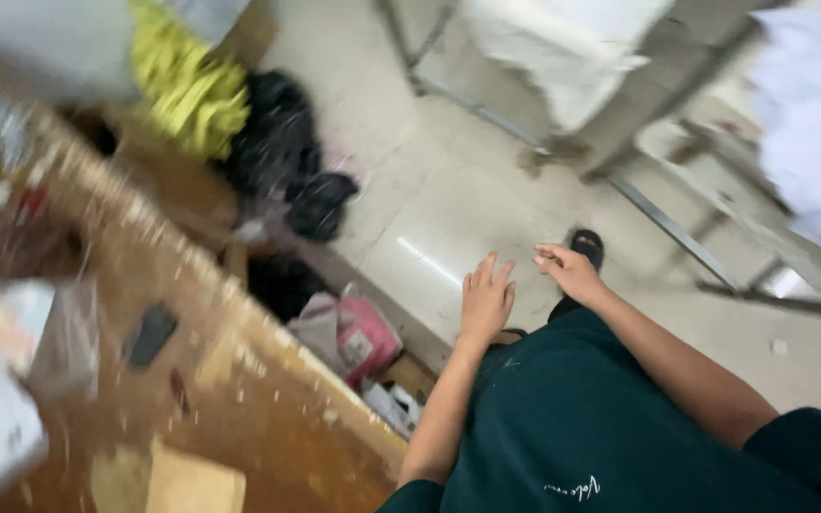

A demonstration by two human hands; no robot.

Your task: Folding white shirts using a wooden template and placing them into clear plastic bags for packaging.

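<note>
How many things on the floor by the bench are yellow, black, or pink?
Yellow: 1, a cloth heap
Black: 2, a big bundle and a small bundle
Pink: 1, a bag
Total: 4
Both hands, left hand and right hand, are empty and open above the floor, touching none of these.

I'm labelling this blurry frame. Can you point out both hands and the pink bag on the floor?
left hand [485, 302], head view, back of the hand.
right hand [572, 274], head view, back of the hand.
pink bag [369, 337], head view, its pink side.
</note>
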